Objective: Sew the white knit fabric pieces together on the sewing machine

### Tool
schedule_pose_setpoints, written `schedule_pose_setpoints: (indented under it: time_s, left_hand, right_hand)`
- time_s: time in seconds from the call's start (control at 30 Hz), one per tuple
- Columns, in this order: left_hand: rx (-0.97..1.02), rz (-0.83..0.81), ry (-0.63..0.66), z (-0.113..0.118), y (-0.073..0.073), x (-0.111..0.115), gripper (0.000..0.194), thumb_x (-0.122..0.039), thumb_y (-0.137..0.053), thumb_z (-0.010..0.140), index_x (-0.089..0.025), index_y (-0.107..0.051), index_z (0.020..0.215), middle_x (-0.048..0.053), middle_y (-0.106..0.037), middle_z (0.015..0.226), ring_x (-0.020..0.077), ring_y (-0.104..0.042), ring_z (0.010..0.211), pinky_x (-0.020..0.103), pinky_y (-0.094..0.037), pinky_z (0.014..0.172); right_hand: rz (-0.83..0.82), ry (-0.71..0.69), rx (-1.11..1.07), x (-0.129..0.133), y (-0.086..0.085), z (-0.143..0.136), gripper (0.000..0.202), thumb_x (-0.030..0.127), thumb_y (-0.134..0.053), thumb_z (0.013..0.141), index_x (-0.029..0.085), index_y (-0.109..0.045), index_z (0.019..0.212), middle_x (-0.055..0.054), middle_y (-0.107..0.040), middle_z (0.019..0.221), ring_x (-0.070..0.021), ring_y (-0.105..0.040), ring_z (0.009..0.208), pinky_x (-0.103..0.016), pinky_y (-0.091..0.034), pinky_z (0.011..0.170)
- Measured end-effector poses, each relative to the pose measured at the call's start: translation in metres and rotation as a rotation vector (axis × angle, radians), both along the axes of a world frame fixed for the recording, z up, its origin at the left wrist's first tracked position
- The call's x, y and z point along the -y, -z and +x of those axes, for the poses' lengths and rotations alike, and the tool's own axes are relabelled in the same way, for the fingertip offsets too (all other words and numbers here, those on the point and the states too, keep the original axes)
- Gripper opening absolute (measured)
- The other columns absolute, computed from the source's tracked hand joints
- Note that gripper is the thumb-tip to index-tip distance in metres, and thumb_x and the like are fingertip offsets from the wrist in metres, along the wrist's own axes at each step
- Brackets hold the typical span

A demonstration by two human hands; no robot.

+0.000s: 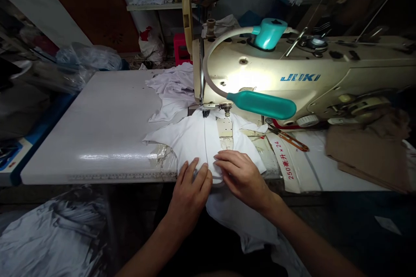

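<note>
A piece of white fabric [191,138] lies under the presser foot [206,113] of a sewing machine [260,69], with a seam or fold line running from the foot toward me. My left hand [194,184] rests on the near part of this fabric, fingers spread and pressing down. Just right of it, my right hand [242,175] has its fingers bent together at the fabric's edge, seemingly pinching it; the thumb is mostly hidden. More white cloth [240,216] hangs off the table edge below my hands.
Orange-handled thread snips [289,138] lie right of the needle area, near brown cloth [370,151]. A teal lamp [263,104] curves over the machine. White cloth [175,91] is heaped behind the foot. Bagged white pieces [55,233] sit low at left.
</note>
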State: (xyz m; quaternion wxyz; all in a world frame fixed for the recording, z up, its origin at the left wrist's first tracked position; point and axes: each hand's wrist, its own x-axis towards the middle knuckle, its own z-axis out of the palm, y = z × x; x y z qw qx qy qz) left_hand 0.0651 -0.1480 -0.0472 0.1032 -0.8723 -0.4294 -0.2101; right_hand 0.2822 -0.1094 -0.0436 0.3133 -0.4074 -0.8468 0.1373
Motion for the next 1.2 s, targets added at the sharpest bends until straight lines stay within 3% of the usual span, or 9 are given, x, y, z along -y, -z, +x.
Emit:
schedule_pose_setpoints:
  time_s: [0.33, 0.6, 0.73, 0.83, 0.97, 1.1, 1.2]
  left_hand:
    - [0.041, -0.029, -0.014, 0.003, 0.004, 0.008, 0.035, -0.003, -0.048, 0.099, -0.012, -0.068, 0.126, 0.013, -0.069, 0.138, 0.0411, -0.053, 0.141, 0.061, -0.054, 0.108]
    - [0.082, -0.008, -0.010, 0.004, 0.001, 0.011, 0.034, -0.006, -0.053, 0.099, -0.016, -0.067, 0.129, 0.009, -0.071, 0.136, 0.0341, -0.064, 0.127, 0.058, -0.050, 0.110]
    - [0.262, -0.146, -0.006, -0.010, -0.007, -0.002, 0.027, -0.016, -0.058, 0.101, -0.022, -0.066, 0.126, 0.006, -0.076, 0.123, 0.0259, -0.067, 0.118, 0.046, -0.055, 0.103]
    - [0.396, -0.167, -0.174, -0.031, -0.011, -0.023, 0.020, -0.025, -0.058, 0.103, -0.024, -0.065, 0.122, 0.007, -0.074, 0.112, 0.0225, -0.068, 0.108, 0.041, -0.056, 0.096]
    - [0.329, -0.215, -0.386, -0.053, -0.013, -0.048, 0.022, -0.036, -0.062, 0.102, -0.020, -0.062, 0.117, 0.009, -0.068, 0.108, 0.0253, -0.064, 0.101, 0.041, -0.055, 0.087]
    - [0.211, -0.246, -0.379, -0.054, -0.008, -0.054, 0.012, -0.030, -0.058, 0.103, -0.021, -0.061, 0.096, 0.007, -0.065, 0.098, 0.0259, -0.059, 0.096, 0.042, -0.051, 0.087]
    - [0.270, -0.225, -0.348, -0.057, -0.006, -0.052, 0.014, -0.025, -0.053, 0.104, -0.022, -0.057, 0.091, 0.006, -0.062, 0.094, 0.0251, -0.057, 0.093, 0.041, -0.051, 0.085]
  right_hand:
    - [-0.001, -0.003, -0.019, 0.001, -0.001, -0.002, 0.031, 0.012, -0.056, 0.098, 0.022, -0.065, 0.126, -0.010, -0.071, 0.128, -0.0260, -0.062, 0.126, -0.046, -0.050, 0.104]
    - [0.076, -0.043, 0.079, 0.006, 0.008, -0.007, 0.044, 0.013, -0.057, 0.098, 0.023, -0.061, 0.140, -0.013, -0.066, 0.133, -0.0284, -0.058, 0.130, -0.050, -0.052, 0.105]
    - [0.111, -0.058, 0.091, 0.007, 0.012, -0.004, 0.047, 0.011, -0.056, 0.098, 0.024, -0.060, 0.142, -0.014, -0.065, 0.135, -0.0285, -0.058, 0.131, -0.049, -0.052, 0.106]
    - [0.130, -0.042, 0.083, 0.007, 0.014, -0.004, 0.046, 0.013, -0.057, 0.099, 0.028, -0.061, 0.142, -0.014, -0.066, 0.134, -0.0285, -0.061, 0.128, -0.048, -0.055, 0.102]
    - [0.176, -0.031, 0.096, 0.007, 0.017, -0.005, 0.043, 0.012, -0.058, 0.100, 0.026, -0.063, 0.141, -0.015, -0.065, 0.138, -0.0300, -0.061, 0.130, -0.049, -0.056, 0.100]
    - [0.181, -0.041, 0.123, 0.007, 0.018, -0.005, 0.043, 0.013, -0.060, 0.100, 0.025, -0.062, 0.142, -0.015, -0.063, 0.144, -0.0307, -0.056, 0.137, -0.050, -0.054, 0.104]
    - [0.163, -0.036, 0.132, 0.007, 0.016, -0.005, 0.044, 0.014, -0.060, 0.100, 0.026, -0.061, 0.143, -0.014, -0.063, 0.144, -0.0293, -0.055, 0.139, -0.049, -0.054, 0.106]
